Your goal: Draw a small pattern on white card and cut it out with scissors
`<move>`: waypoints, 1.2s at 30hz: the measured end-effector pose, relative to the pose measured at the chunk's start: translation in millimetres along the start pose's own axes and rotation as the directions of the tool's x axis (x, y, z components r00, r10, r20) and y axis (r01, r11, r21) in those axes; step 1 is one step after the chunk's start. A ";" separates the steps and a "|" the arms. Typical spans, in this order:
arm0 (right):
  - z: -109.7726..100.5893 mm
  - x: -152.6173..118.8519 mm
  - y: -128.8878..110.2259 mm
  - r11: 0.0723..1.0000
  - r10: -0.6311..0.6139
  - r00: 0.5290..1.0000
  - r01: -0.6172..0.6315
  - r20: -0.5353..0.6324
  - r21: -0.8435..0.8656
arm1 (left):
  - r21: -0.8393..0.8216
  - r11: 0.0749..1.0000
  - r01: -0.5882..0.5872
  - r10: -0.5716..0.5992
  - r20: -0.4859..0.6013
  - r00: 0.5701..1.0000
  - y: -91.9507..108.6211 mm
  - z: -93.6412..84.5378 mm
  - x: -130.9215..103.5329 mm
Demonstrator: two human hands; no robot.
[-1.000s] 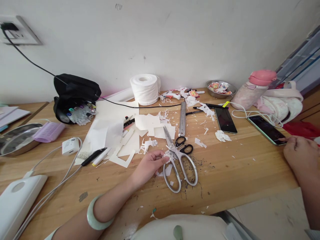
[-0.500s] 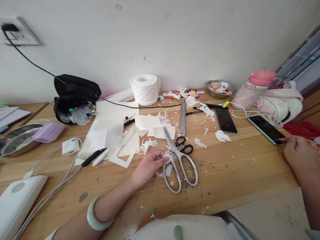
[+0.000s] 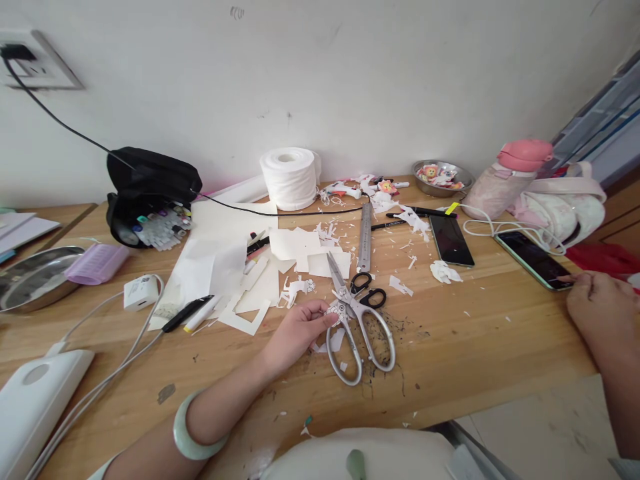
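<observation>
My left hand (image 3: pixel 303 328) pinches a small white paper cutout with drawn lines (image 3: pixel 333 311) between thumb and fingers. It is right beside the large silver scissors (image 3: pixel 356 313), which lie on the table with their blades slightly apart and pointing away from me. A smaller pair of scissors with black handles (image 3: pixel 377 297) lies next to them. At the far right, my right hand (image 3: pixel 603 313) rests with most fingers curled, and one fingertip touches the lower end of a lit phone (image 3: pixel 535 260). I see nothing held in it.
Paper sheets (image 3: pixel 295 247), an animal-shaped cutout (image 3: pixel 299 291) and a metal ruler (image 3: pixel 365 237) lie beyond my left hand. Behind stand a tissue roll (image 3: pixel 289 183), a marker bag (image 3: pixel 150 200), a steel bowl (image 3: pixel 443 190) and a pink-lidded bottle (image 3: pixel 505 177). White cables (image 3: pixel 125 363) run left.
</observation>
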State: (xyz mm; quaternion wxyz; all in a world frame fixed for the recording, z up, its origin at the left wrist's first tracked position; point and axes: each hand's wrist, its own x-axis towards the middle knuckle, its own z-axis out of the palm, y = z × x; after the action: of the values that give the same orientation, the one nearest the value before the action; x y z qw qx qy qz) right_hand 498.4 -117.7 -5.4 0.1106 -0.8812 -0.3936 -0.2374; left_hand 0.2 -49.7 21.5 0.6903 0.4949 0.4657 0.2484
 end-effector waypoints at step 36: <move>-0.8 0.7 -0.7 0.999 -0.041 0.999 0.042 -0.020 0.023 | 0.017 1.000 -0.001 0.001 0.000 1.000 0.0 -0.4 0.5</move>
State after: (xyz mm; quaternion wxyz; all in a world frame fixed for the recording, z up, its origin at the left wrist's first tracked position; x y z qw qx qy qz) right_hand 498.0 -117.1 -4.4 0.1199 -0.8692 -0.4134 -0.2435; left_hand 0.0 -49.1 21.3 0.6860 0.5009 0.4674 0.2450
